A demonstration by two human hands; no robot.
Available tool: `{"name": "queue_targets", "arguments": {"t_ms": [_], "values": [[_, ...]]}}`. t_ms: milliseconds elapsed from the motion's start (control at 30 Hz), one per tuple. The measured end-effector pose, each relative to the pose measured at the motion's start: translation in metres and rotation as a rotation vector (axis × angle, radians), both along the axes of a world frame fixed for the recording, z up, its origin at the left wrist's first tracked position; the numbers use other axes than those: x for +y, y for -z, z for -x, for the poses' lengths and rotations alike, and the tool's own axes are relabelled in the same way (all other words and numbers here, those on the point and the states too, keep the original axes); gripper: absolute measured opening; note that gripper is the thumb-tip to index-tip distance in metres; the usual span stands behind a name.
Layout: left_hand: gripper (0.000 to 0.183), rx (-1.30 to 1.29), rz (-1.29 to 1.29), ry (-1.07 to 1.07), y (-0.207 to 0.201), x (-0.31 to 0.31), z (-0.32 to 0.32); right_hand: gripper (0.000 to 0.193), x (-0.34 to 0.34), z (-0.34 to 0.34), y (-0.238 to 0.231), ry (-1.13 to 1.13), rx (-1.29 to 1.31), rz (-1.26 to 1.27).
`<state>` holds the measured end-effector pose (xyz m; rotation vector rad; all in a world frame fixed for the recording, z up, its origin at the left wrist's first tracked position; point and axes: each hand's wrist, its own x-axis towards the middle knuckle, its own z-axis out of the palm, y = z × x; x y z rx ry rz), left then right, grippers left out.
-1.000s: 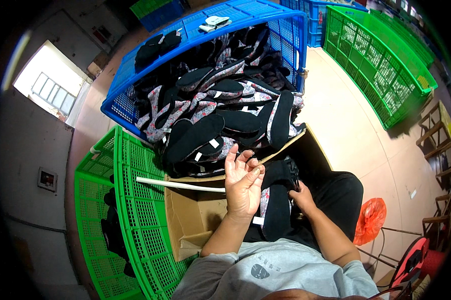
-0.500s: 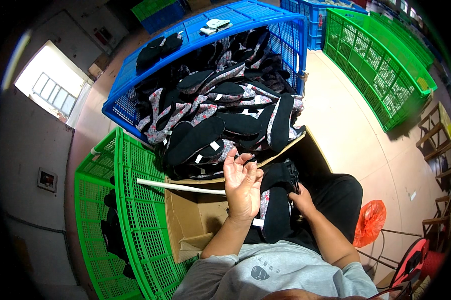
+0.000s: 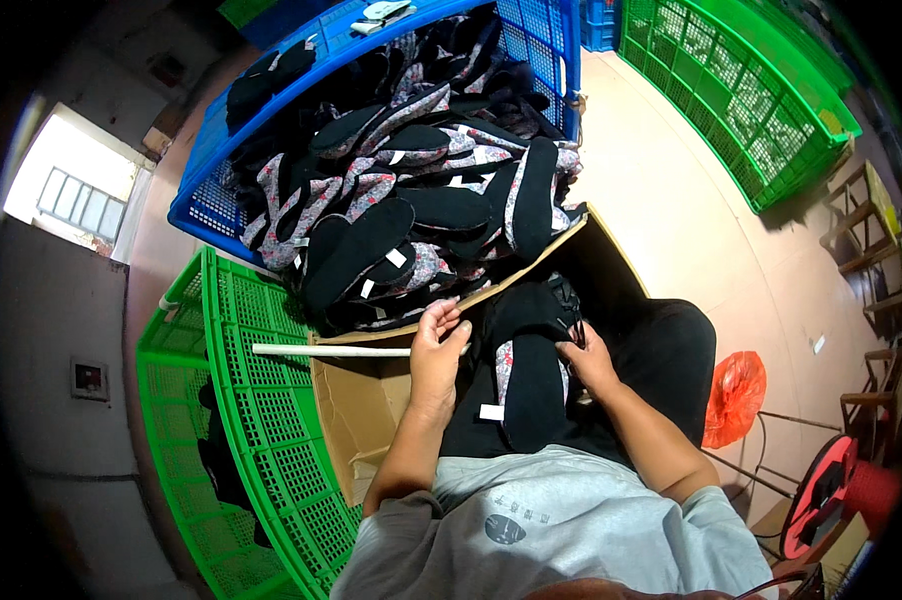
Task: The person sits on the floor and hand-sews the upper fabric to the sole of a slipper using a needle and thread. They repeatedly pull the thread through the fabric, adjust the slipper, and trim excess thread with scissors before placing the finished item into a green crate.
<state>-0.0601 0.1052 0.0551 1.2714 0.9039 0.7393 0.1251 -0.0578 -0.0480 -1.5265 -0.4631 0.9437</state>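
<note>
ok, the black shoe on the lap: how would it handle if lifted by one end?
The shoe looks like thin fabric on a flat sole, so probably light and somewhat bendy. The right hand grips its top end; the cloth should not slip. Unlikely to roll.

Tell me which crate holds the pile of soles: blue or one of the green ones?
The blue crate, at the top, beyond the cardboard box. It is heaped with soles; the green crate at the left holds only a few dark pieces.
</note>
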Motion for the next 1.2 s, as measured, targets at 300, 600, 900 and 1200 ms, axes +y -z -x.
{"name": "queue_targets", "arguments": {"t_ms": [300,600,900,1200], "values": [[0.045,0.169,0.213,0.328,0.036,-0.024,-0.005,0.026,-0.001,0.0,-0.013,-0.009,0.106,-0.066],[0.024,0.443,-0.126,0.378,0.044,-0.02,-0.004,0.046,0.001,0.0,-0.04,-0.107,0.52,-0.097],[0.034,0.673,-0.42,0.261,0.027,-0.031,-0.014,0.036,-0.004,-0.001,-0.02,-0.195,-0.109,0.033],[0.027,0.463,-1.041,0.147,0.005,-0.029,-0.034,0.036,-0.003,-0.002,-0.032,-0.258,-0.157,0.055]]}}
